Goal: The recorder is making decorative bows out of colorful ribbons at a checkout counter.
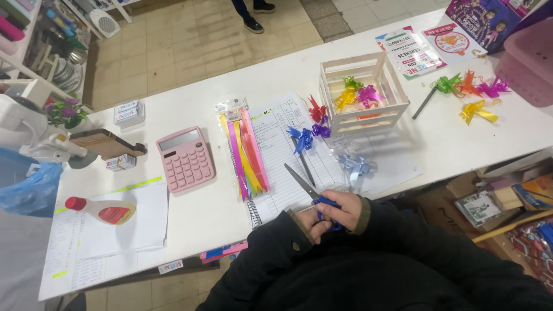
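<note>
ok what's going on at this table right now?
A person in a dark jacket holds blue-handled scissors in both hands at the near edge of the white table, blades open and pointing up-left over a notebook. The right hand grips the handles; the left hand is partly hidden beneath. Ribbon bows lie around a small wooden crate; a pack of coloured ribbons lies beside a pink calculator.

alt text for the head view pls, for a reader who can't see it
Over a white table, the person's hands hold blue-handled scissors, blades pointing up-left above a notebook. Nearby lie a pack of coloured ribbon strips, a pink calculator and a slatted wooden crate with ribbon bows in and around it.
</note>
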